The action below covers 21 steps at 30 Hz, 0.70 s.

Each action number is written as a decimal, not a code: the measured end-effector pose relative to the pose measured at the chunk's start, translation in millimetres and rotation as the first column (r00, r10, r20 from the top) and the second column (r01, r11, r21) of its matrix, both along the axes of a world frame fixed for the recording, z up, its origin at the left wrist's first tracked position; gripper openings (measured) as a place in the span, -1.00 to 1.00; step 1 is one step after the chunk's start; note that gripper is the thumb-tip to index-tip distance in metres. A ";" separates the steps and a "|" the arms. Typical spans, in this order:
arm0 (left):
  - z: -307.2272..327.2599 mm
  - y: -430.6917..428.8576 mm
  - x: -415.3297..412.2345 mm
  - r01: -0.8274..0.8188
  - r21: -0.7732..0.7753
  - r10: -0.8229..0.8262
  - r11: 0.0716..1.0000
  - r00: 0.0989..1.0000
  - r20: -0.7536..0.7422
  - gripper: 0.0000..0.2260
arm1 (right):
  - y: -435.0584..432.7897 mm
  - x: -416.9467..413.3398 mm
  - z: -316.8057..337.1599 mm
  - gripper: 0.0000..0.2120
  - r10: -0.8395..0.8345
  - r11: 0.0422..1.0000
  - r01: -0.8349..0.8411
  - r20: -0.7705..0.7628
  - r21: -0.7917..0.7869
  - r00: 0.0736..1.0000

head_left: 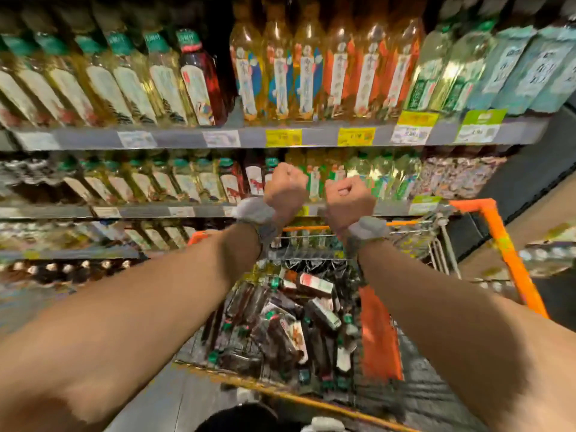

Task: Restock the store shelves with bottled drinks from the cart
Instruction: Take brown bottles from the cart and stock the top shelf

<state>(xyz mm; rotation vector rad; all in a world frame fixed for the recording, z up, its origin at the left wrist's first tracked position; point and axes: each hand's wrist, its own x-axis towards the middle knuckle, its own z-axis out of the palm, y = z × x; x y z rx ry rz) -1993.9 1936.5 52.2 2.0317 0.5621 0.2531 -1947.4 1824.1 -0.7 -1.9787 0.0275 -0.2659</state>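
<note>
Bottled drinks [280,325] in cart [505,244] below shelves [187,140]

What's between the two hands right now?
In the head view, nothing is held between the left hand and right hand. The gap shows only a green-labelled bottle on the shelf behind.

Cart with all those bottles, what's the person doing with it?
A person stands at an orange cart piled with dark bottled drinks, facing store shelves lined with bottles. Stretched out over the cart, the left hand and right hand are curled into fists in front of the middle shelf, holding nothing right now.
</note>
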 end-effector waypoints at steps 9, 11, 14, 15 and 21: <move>-111.6 67.8 -15.4 0.066 -0.123 -0.093 0.990 0.970 -0.226 -0.84 | 66.9 -48.8 -101.1 -0.75 -0.060 0.986 0.010 -0.294 -0.168 0.954; -133.1 73.6 -22.1 0.034 -0.075 -0.052 0.997 0.966 -0.255 -0.83 | 67.3 -59.4 -114.0 -0.74 -0.084 0.982 0.020 -0.340 -0.186 0.937; -162.0 77.3 -28.5 0.013 -0.028 -0.022 1.000 0.944 -0.329 -0.84 | 67.0 -72.8 -138.4 -0.69 -0.161 0.975 0.083 -0.391 -0.208 0.906; -173.5 76.7 -31.8 0.021 -0.053 -0.038 0.998 0.933 -0.357 -0.83 | 63.8 -75.8 -147.4 -0.71 -0.161 0.975 0.076 -0.428 -0.208 0.890; -234.5 69.9 -53.3 -0.045 -0.138 -0.038 0.989 0.837 -0.546 -0.73 | 54.3 -92.4 -203.2 -0.68 -0.107 0.961 -0.080 -0.622 -0.265 0.776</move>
